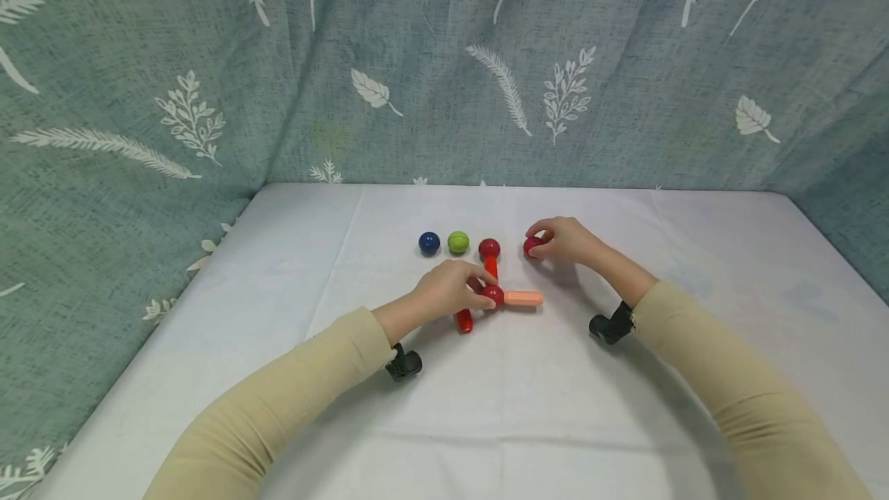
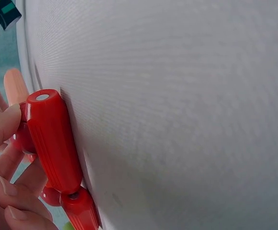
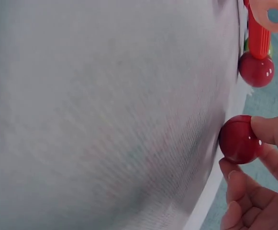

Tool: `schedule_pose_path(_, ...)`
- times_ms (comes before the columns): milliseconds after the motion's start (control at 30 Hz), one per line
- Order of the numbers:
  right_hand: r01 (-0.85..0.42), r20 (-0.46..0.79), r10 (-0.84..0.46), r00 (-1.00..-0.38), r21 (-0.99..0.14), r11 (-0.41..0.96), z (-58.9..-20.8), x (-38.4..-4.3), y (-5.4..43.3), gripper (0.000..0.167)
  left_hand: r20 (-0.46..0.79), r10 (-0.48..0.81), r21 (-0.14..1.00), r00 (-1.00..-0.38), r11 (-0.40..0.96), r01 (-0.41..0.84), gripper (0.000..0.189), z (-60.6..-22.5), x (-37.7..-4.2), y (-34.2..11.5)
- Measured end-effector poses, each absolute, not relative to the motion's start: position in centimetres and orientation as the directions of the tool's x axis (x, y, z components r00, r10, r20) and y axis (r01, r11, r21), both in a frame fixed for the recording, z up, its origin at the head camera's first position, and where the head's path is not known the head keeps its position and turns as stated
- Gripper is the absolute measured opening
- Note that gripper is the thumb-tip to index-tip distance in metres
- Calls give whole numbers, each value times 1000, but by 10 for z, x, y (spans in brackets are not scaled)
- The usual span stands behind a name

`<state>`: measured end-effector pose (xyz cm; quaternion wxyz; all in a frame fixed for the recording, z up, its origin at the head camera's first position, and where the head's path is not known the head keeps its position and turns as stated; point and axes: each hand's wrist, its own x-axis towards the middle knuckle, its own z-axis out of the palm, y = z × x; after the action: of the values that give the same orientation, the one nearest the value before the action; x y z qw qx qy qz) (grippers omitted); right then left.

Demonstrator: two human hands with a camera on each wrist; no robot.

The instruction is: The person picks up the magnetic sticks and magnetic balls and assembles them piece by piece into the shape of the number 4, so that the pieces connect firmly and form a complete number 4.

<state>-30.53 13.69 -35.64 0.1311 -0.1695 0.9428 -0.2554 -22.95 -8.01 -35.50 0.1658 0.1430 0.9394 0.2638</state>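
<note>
My left hand (image 1: 450, 290) pinches a dark red ball (image 1: 493, 296) between thumb and fingers. At that ball a peach-coloured rod (image 1: 523, 298) points right and a red rod (image 1: 491, 268) runs up to another red ball (image 1: 489, 248). A second red rod (image 1: 464, 322) sticks out below the left hand; the fingers hide how it connects. In the left wrist view a ribbed red rod (image 2: 55, 143) lies against the cloth beside the thumb. To the right, my right hand (image 1: 566, 240) pinches a loose red ball (image 3: 239, 140), which rests on the cloth, apart from the rods.
A blue ball (image 1: 429, 244) and a green ball (image 1: 458, 242) sit left of the upper red ball. White cloth (image 1: 500, 423) covers the table. Behind the table's far edge hangs a leaf-patterned curtain (image 1: 430, 137). Black wrist cameras hang beneath both wrists.
</note>
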Motion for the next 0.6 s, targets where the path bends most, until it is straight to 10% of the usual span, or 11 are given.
schedule_pose_path(600,-351,-116,-485,-867,-549,759,-345,-263,153,31,-222,359,542,-906,818,191,35,-354,-228,-79)
